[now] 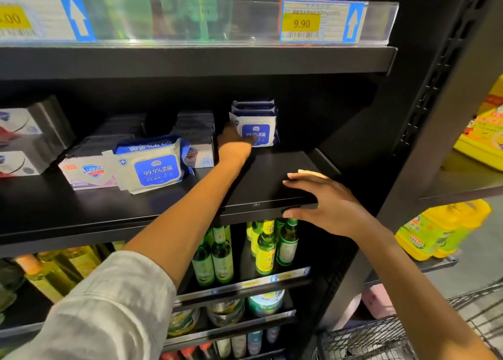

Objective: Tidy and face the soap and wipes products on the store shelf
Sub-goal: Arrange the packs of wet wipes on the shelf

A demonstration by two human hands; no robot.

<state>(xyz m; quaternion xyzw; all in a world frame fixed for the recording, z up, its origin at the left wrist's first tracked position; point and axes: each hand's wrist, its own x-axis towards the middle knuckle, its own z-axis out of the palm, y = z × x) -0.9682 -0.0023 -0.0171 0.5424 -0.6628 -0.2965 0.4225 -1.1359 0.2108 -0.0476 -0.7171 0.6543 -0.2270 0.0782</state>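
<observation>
The upright white-and-blue wipes pack (255,132) is gripped by the left hand (235,142) (fingers curled on its front); it should be drawn forward squarely while the right hand (321,204), fingers spread and empty, steadies the black metal shelf (272,177).

A shop aisle, by the black steel shelving (190,60): a yellow price tag (301,22) marked 9.90 sits at 1 o'clock, wipes packs (255,127) and soap boxes (87,173) near centre, green bottles (223,256) at 6 o'clock, yellow detergent jugs (435,231) at 4 o'clock, a wire basket (381,338) at 5 o'clock
</observation>
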